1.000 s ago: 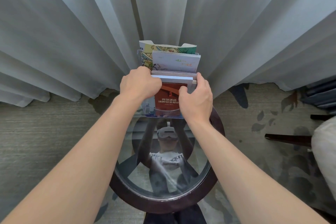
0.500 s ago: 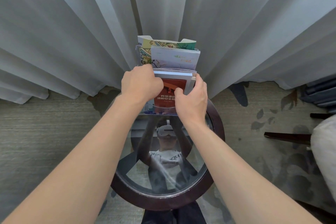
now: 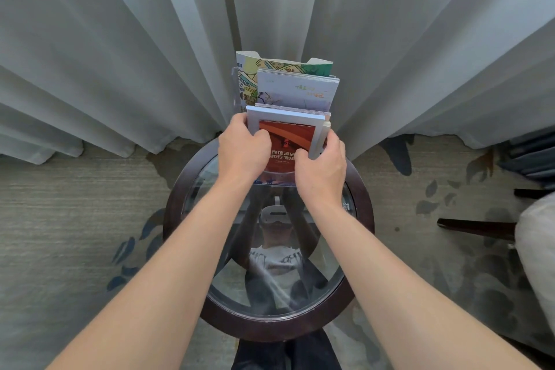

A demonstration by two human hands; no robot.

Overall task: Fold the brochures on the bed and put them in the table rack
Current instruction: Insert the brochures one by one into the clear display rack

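A clear tiered rack stands at the far edge of a round glass table. Its back tiers hold a map-printed brochure and a pale lilac brochure. In the front tier sits a white-edged brochure with a red cover brochure before it. My left hand grips the left edge of this front stack, fingers curled over it. My right hand pinches its right edge, thumb on the red cover.
Grey curtains hang right behind the rack. The table has a dark wooden rim and reflects the person. Patterned carpet lies all around. A chair's dark leg and pale cushion sit at the right.
Both hands have shifted down along the front stack's sides; the white-edged brochure now shows above the red cover, which is more exposed. The left fingers now wrap the stack's left edge.
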